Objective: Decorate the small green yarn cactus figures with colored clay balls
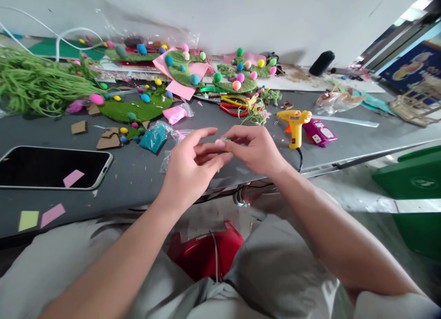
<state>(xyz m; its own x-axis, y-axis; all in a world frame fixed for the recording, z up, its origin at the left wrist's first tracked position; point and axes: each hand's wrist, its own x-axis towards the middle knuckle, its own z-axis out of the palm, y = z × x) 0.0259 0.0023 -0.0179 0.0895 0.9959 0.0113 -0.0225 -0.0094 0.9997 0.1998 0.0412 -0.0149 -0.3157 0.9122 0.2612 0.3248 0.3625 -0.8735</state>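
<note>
My left hand and my right hand meet over the table's front edge, their fingertips pressed together. Between them shows a sliver of a small green thing, mostly hidden by the fingers, so its kind cannot be made out. Just beyond the left hand lie a teal packet and a pink packet in clear plastic. Past the right hand are a yellow glue gun, a purple packet, and red- and yellow-handled tools.
Green leaf-shaped pieces with coloured balls line the back, beside green yarn. A phone, cardboard scraps and paper slips lie at left. Below are a red stool and green bins at right.
</note>
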